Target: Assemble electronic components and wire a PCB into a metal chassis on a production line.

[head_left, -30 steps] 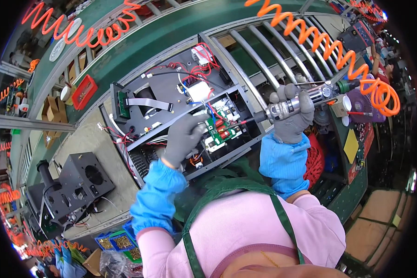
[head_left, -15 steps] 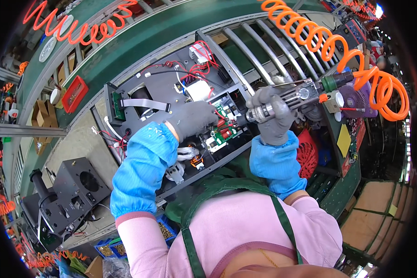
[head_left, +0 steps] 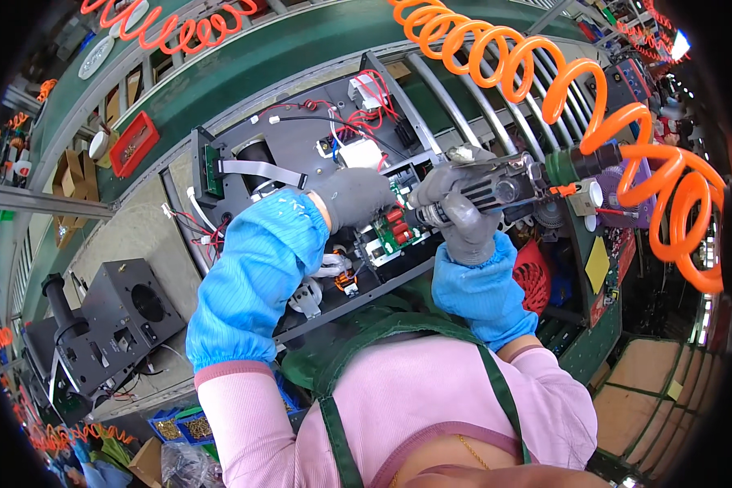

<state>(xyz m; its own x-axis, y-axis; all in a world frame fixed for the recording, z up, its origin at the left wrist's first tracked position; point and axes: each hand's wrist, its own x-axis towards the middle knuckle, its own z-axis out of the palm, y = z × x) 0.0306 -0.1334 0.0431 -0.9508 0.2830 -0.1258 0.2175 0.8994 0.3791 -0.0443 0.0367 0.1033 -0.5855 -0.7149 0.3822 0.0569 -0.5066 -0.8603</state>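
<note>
My right hand [head_left: 464, 203], in a grey glove, is wrapped round an air screwdriver [head_left: 504, 192] lying nearly sideways. The tool's nose points left, close to the green circuit board [head_left: 397, 228]. My left hand [head_left: 354, 199], also gloved, rests at the board's left edge with its fingers curled down; what its fingertips hold, if anything, is hidden. The board sits inside a black metal housing [head_left: 301, 150] with red wires, a white block [head_left: 361, 154] and a grey ribbon cable [head_left: 264, 172].
An orange coiled air hose [head_left: 577, 81] runs from the screwdriver over metal rollers [head_left: 451, 102]. At left stand another black housing [head_left: 122, 325] and a red tray [head_left: 133, 145]. Blue bins [head_left: 195, 429] of small parts are at lower left. A purple fan [head_left: 626, 183] is at right.
The screwdriver and my right hand have shifted slightly left, the tool's nose nearer the board. My left hand has moved slightly right. The whole view has also shifted a little.
</note>
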